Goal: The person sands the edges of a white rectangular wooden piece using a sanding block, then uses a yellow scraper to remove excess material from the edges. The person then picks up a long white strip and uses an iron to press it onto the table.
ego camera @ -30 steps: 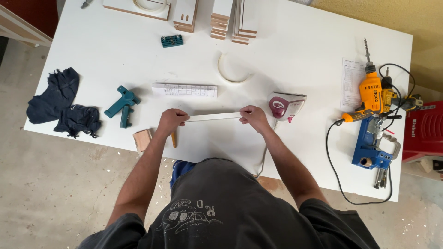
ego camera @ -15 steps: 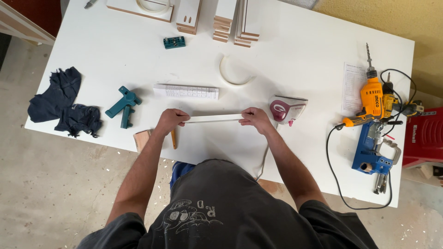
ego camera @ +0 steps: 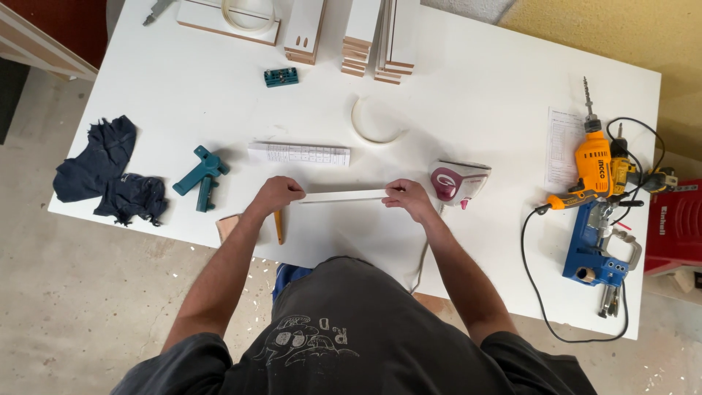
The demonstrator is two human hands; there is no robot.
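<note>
A narrow white board strip (ego camera: 344, 196) stands on edge on the white table (ego camera: 475, 88) in front of me. My left hand (ego camera: 276, 196) grips its left end and my right hand (ego camera: 406, 196) grips its right end. A white and pink clothes iron (ego camera: 457, 181) rests just right of my right hand, its cord running off the near table edge. A yellow pencil (ego camera: 278, 225) and a small wooden block (ego camera: 228, 227) lie under my left forearm.
A folded paper sheet (ego camera: 298, 153) and a curl of white edge banding (ego camera: 374, 124) lie beyond the strip. A teal clamp (ego camera: 200, 175) and dark rags (ego camera: 110, 172) sit left. White panels (ego camera: 373, 36) stack at the back. An orange drill (ego camera: 594, 167) and blue jig (ego camera: 596, 252) lie right.
Both hands keep their hold on the strip, which stays in the same place on the table. The view has shifted slightly, so everything sits a little lower in the frame.
</note>
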